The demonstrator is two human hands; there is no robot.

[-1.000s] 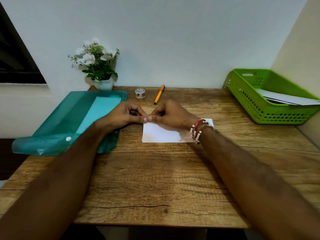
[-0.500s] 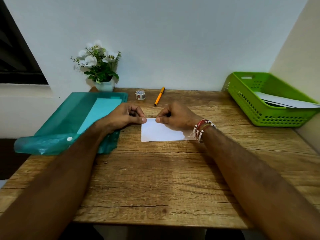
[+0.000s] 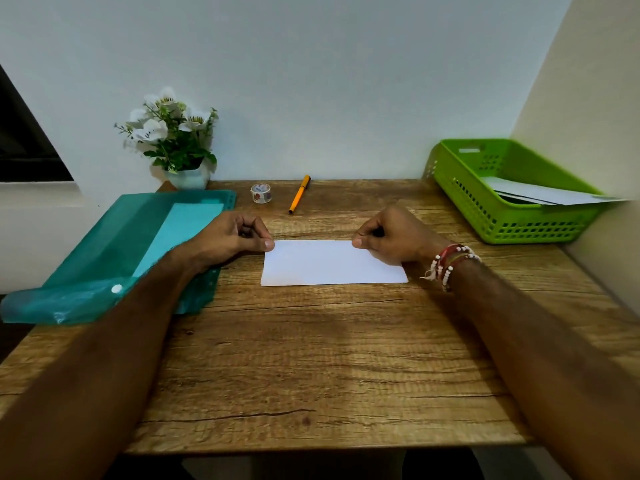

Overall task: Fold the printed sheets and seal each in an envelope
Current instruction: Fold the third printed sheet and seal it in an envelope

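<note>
Wooden desk (image 3: 311, 358), grain running side to side, set into a corner. Pale wall (image 3: 346, 81) behind at 12 o'clock, cream wall (image 3: 595, 98) closing in at 3. Dark window opening (image 3: 24, 143) at 9, above a white ledge.

Containers — green basket (image 3: 485, 209) with perforated walls at 2 o'clock, hard against the cream wall. White papers (image 3: 540, 195) lie in it, one corner poking over the right rim; sheets or envelopes, cannot tell. Teal folder (image 3: 86, 271) at 9 to 10 o'clock, translucent, its near-left end overhanging the desk. It has a white snap button (image 3: 117, 289), and a lighter sheet (image 3: 187, 223) shows through inside.

Back row: white pot of flowers (image 3: 176, 140) at 11, then tape roll (image 3: 260, 193) and orange pen (image 3: 299, 194) near 12, the pen lying aslant just beside the roll.

Folded sheet (image 3: 332, 263) — white, flat on the desk a little past centre toward 12, long edges side to side. Left hand (image 3: 239, 237) at its far-left corner, right hand (image 3: 394, 237) toward its far-right end, well apart. Each grip is closed: fingers curled in, thumb tip and forefinger nipping the sheet's far edge. Beaded bracelets (image 3: 446, 265) on the right wrist, which lies just beside the sheet's right end.
</note>
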